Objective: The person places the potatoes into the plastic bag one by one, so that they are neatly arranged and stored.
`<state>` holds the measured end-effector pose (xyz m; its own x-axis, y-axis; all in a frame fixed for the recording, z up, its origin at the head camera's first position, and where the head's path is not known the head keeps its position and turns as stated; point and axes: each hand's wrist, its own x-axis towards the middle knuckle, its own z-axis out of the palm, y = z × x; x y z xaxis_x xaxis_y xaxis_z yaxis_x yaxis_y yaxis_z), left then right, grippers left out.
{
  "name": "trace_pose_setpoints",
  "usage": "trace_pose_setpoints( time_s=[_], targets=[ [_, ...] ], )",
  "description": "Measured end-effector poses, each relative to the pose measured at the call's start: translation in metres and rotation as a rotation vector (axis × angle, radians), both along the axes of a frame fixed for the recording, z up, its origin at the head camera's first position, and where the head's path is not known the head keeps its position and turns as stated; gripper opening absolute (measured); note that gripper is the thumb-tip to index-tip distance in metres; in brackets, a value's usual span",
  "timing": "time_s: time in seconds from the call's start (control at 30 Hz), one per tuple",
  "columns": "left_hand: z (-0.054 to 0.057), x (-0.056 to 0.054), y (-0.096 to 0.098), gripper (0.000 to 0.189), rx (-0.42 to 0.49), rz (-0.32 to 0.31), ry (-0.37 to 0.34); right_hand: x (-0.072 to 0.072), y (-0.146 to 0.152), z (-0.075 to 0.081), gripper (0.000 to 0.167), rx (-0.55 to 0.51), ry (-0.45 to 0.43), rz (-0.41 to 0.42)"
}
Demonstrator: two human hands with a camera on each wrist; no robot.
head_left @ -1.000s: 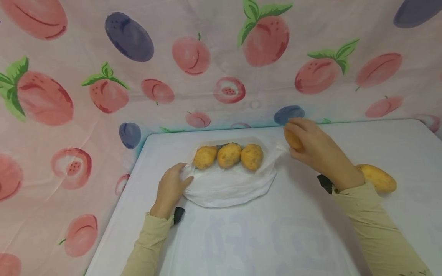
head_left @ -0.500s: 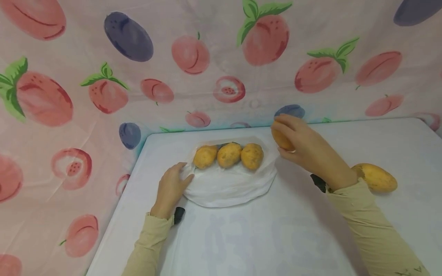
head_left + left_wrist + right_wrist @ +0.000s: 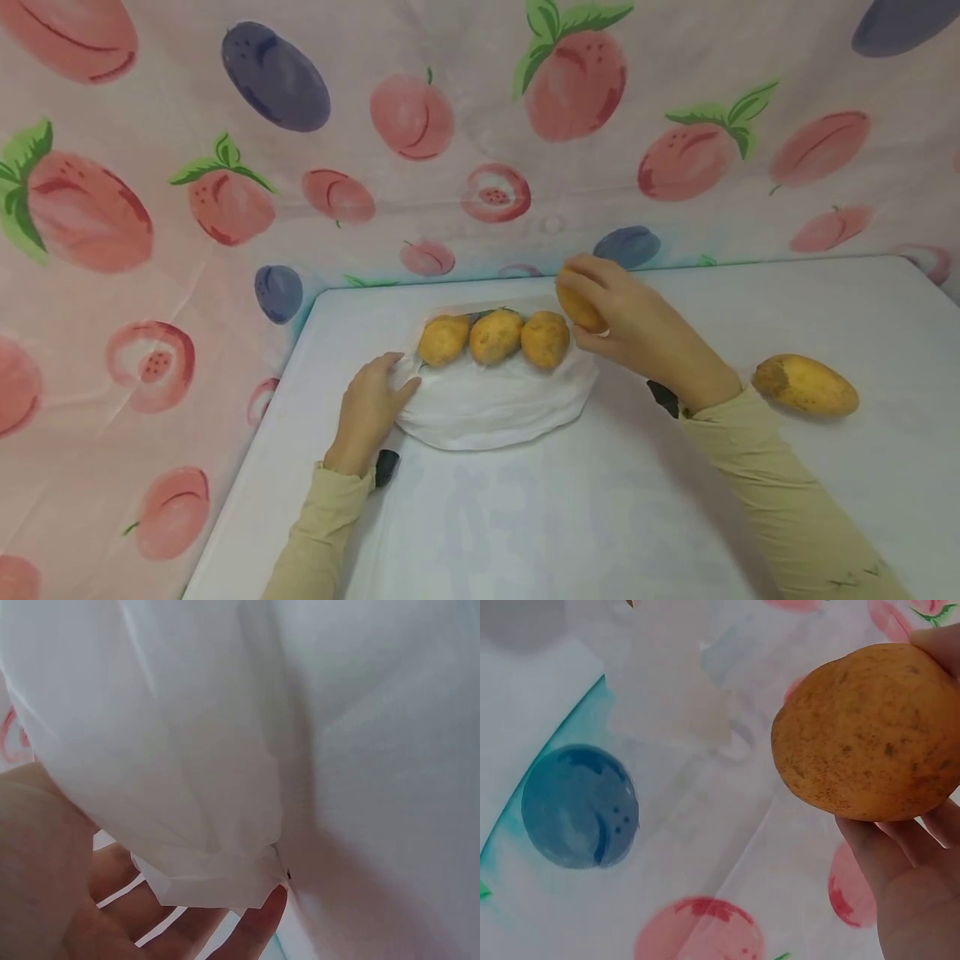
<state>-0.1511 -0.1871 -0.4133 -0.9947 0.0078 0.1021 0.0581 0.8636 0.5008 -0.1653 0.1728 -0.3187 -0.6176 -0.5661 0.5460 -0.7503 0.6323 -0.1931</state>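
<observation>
The right hand [image 3: 917, 881] grips a speckled potato [image 3: 862, 735] before a fruit-printed cloth [image 3: 682, 817].

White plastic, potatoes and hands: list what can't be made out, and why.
Head view: the palm side of the held potato, covered by the right hand.
Head view: what the dark strip behind the three potatoes is; too small, partly covered by them.
Left wrist view: anything beneath the white plastic, which blocks it; also parts of the left hand.
Right wrist view: one end of the held potato, cut off by the right edge.
</observation>
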Motion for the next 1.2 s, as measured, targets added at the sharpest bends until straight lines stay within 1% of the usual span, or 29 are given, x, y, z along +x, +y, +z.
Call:
trace_pose_setpoints(
  time_s=[0.27,0.67,0.9,1.03,1.2],
  targets=[
    [-0.001,0.001,-0.001,0.064,-0.005,-0.009,-0.010,-0.005,-0.017,-0.011,0.056,0.007,-0.026,0.032],
    [0.001,0.000,0.000,0.069,-0.006,-0.004,-0.039,-0.011,-0.043,-0.020,0.045,0.001,-0.046,0.086],
    [0.002,0.001,0.002,0.071,0.000,-0.011,-0.051,-0.009,-0.056,-0.026,0.051,-0.025,-0.081,0.112],
    [0.003,0.001,0.003,0.072,-0.008,-0.010,-0.050,-0.011,-0.064,-0.028,0.052,0.001,-0.097,0.116],
    [0.003,0.002,0.003,0.074,-0.016,-0.013,-0.058,-0.013,-0.073,-0.032,0.051,0.042,-0.081,0.125]
  ],
)
